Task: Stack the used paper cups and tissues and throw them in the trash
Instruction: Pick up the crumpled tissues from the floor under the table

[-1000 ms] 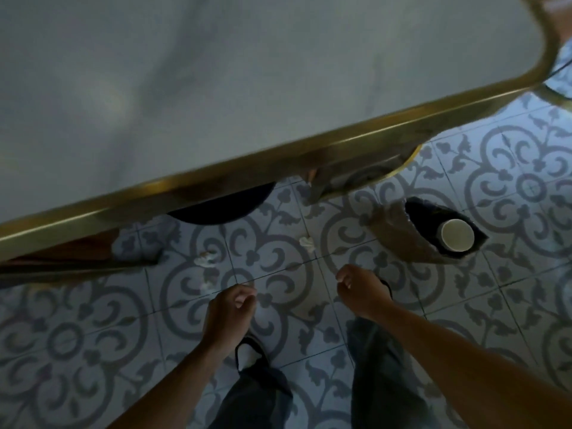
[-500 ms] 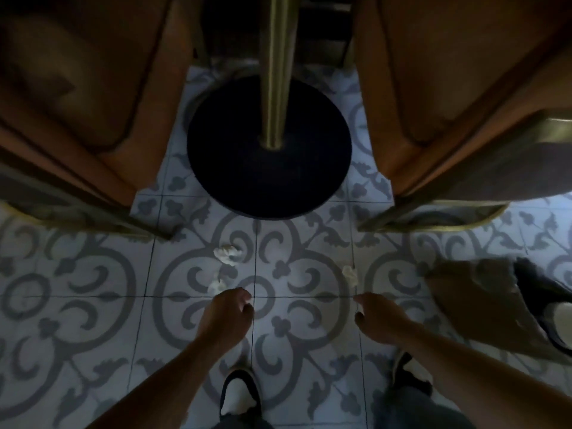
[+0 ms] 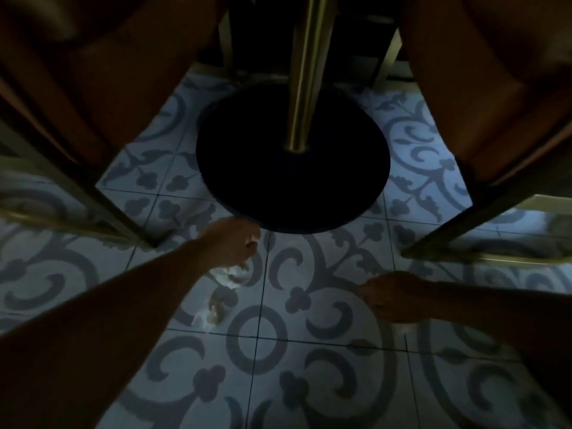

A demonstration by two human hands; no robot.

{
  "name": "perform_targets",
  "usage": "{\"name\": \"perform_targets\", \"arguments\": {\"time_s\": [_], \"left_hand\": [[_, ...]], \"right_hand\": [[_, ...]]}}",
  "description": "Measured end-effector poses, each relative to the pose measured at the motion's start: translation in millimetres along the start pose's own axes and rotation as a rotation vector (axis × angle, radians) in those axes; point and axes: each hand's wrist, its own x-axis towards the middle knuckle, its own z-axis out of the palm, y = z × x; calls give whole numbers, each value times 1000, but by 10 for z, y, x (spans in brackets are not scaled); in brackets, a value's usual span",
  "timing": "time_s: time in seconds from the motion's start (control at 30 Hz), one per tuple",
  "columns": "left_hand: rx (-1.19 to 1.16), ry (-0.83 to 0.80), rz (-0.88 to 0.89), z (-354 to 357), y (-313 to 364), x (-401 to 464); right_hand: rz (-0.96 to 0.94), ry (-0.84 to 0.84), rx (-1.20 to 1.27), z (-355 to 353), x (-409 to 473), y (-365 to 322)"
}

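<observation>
Tissues: two crumpled white scraps lie on the patterned tile floor (image 3: 309, 382) under the table, in dim light. The farther tissue (image 3: 230, 275) rests just below my left hand (image 3: 235, 243), near the front edge of the round black table base (image 3: 294, 181). The nearer tissue (image 3: 210, 314) lies apart from the first, closer to me, beside my left forearm. Both are blurred, so their exact folds cannot be made out.

My left hand reaches forward and down, fingers curled inward over the farther tissue. The fingertips appear to sit at or just above its upper edge; whether they already pinch the paper I cannot tell from this view.

My right hand (image 3: 393, 297) hangs low over the floor to the right of the tile's central flourish, well apart from both scraps. Its fingers are drawn in toward the palm in a loose fist. A faint pale patch (image 3: 405, 329) shows on the tile just below it; whether that is another tissue, and whether the hand encloses anything, I cannot tell.

A brass-coloured pole (image 3: 301, 88) rises upright from the middle of the black base. Brown chair seats flank the scene, one at upper left (image 3: 108, 72) and one at upper right (image 3: 479, 72), their metal legs meeting the floor on either side of my arms.
</observation>
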Motion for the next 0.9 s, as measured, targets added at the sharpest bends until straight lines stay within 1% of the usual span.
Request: {"name": "perform_targets", "arguments": {"time_s": [0.03,0.1,0.2,0.23,0.27,0.3,0.37,0.43,0.5,0.6,0.73,0.9], "left_hand": [[11,16,11,-22,-54,67],[45,53,37,63,-118,246],[99,-30,47,71,-111,251],[94,-41,45,63,-104,217],[77,-27,58,61,-103,200],[67,-23,72,58,-87,178],[87,-79,91,75,-75,135],[175,-147,93,101,-89,130],[225,-154,69,96,-163,147],[251,-154,12,88,-316,130],[234,-190,-68,168,-295,-35],[234,-274,-73,270,-114,-89]], "right_hand": [[9,5,10,-64,37,60],[32,67,14,-70,134,252],[42,20,17,-101,2,409],[39,-11,17,-101,-84,448],[52,-45,-34,-121,-166,475],[60,-48,-106,-139,-239,493],[50,-4,-193,-116,-332,539],[59,-11,-180,-3,-399,544],[84,-52,-138,171,-425,565],[111,-139,-142,317,-435,648],[71,-141,-109,289,-430,687],[19,-126,-56,287,-360,675]]}}
